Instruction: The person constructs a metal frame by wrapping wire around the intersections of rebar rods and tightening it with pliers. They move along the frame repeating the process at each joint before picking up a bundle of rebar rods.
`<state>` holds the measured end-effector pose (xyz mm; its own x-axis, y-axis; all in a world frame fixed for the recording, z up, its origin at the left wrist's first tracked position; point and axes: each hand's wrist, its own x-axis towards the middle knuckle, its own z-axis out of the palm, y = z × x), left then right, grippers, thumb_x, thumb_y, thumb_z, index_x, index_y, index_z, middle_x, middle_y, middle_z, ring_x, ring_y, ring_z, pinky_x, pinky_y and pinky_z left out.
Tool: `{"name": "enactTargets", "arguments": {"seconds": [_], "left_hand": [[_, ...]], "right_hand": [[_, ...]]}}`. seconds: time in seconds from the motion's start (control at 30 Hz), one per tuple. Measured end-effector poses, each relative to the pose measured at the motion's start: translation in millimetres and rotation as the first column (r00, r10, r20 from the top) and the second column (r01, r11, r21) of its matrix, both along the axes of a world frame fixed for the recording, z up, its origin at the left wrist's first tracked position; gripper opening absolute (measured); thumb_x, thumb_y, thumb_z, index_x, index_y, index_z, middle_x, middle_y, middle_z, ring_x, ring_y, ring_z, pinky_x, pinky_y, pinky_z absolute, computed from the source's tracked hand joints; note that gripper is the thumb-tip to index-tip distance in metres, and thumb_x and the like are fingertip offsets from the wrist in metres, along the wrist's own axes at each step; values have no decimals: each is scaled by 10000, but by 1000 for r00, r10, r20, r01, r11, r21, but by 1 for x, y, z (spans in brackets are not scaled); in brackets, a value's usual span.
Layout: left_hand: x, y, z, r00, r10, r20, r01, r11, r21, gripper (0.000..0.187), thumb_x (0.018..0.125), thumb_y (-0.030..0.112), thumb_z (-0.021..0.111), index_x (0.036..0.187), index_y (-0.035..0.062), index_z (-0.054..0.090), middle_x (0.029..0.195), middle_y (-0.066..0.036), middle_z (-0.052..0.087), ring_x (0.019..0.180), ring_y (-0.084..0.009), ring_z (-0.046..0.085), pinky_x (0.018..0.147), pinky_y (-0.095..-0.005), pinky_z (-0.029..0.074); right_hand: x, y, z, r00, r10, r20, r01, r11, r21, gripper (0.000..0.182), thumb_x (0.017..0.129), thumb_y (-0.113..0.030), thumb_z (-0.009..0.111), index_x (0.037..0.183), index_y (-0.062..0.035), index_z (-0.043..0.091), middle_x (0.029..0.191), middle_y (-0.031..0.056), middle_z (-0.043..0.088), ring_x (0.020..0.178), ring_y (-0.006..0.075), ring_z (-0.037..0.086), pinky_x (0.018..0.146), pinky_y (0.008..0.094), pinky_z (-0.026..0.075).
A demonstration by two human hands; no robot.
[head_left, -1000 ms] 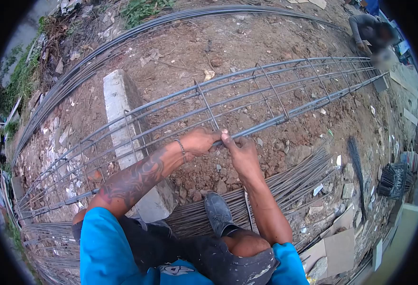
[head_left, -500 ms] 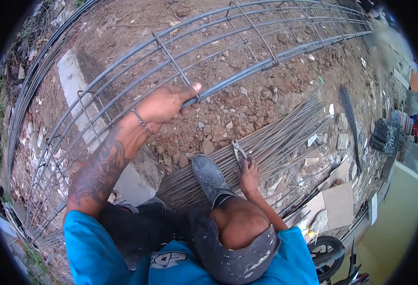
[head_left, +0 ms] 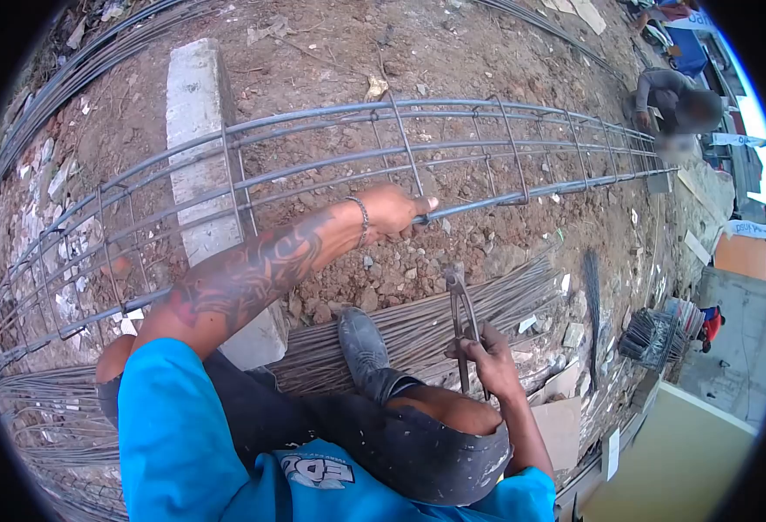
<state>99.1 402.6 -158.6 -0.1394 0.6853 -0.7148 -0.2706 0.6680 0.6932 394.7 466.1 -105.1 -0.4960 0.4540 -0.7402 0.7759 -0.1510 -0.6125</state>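
My left hand [head_left: 390,210] is wrapped around the near lower bar of a long rebar cage [head_left: 331,162], close to one of its square stirrups. The cage runs across the view from lower left to upper right. In my right hand [head_left: 494,364] are end-cutting nippers [head_left: 465,315], gripped by the handles, their head pointing up and away from me. The nippers are held above a bundle of thin steel rods [head_left: 509,294] on the ground, and their jaws touch nothing that I can see. My boot [head_left: 364,344] rests by those rods.
A concrete block [head_left: 193,104] lies under the cage's left part, with another concrete piece [head_left: 257,335] near my leg. A person [head_left: 674,100] crouches at the cage's far end. Dark wire [head_left: 592,304] and bundled stirrups [head_left: 652,337] lie to the right. More long bars lie at upper left.
My right hand has lifted the nippers off the rod bundle and holds them by the handles. My left hand stays on the cage. The view has shifted, bringing the crouching person into sight.
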Motion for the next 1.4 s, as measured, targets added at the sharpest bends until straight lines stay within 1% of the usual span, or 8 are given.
{"name": "enactTargets", "arguments": {"seconds": [0.1,0.17,0.4,0.67,0.8,1.1,1.33,1.4], "left_hand": [[-3,-6,27,1000,-1,-9,2,999,41,518,874,495,589,800,-14,651,645,-65,590,431,-107,412,370,-271,305],[3,2,-2,991,112,68,-118,989,93,517,875,480,595,758,-19,654,617,-67,593,424,-118,427,365,-289,312],[2,9,-10,992,-17,-122,25,998,60,519,848,502,623,735,-1,687,611,-77,601,451,-142,451,391,-339,340],[4,13,-19,987,-20,-160,28,998,53,493,836,465,652,689,-5,678,617,-86,604,491,-161,495,440,-334,378],[8,16,-27,992,55,-118,-46,995,85,490,830,459,662,664,-2,654,600,-88,590,489,-162,487,442,-340,376],[1,13,-10,988,-25,-153,35,997,66,492,835,423,676,672,-35,606,597,-73,553,473,-155,444,429,-350,350],[8,20,-28,987,30,-158,-13,994,107,492,837,423,671,701,-46,605,603,-79,554,500,-157,462,443,-349,364],[7,20,-27,940,-69,-334,113,987,114,551,875,517,555,749,-7,671,655,-114,631,613,-222,614,574,-356,476]], "right_hand": [[-40,13,54,998,-14,-55,8,994,-105,206,891,-79,504,1056,44,518,966,135,614,858,204,641,791,322,538],[-56,22,66,1000,6,8,-5,983,-182,233,905,-117,499,1081,35,515,969,118,602,909,219,636,799,345,538],[-108,21,92,974,94,204,-66,988,-138,283,907,-145,466,1130,29,472,1002,139,614,973,237,618,813,359,526],[-133,13,110,921,226,316,-213,974,-73,311,904,-169,432,1145,26,456,1023,158,629,1023,242,607,841,385,531],[-139,12,111,893,274,358,-262,962,-83,317,901,-166,427,1144,36,451,1015,161,635,1012,243,617,843,387,533],[-146,16,113,905,224,363,-198,974,-107,334,896,-164,426,1145,58,444,980,170,622,970,255,630,816,378,544],[-150,2,116,906,176,386,-171,984,-49,307,908,-194,441,1108,37,470,928,152,622,832,236,648,737,357,549],[-152,0,118,904,186,385,-180,982,-54,309,912,-202,439,1111,32,471,911,147,624,798,235,653,718,351,548]]}}
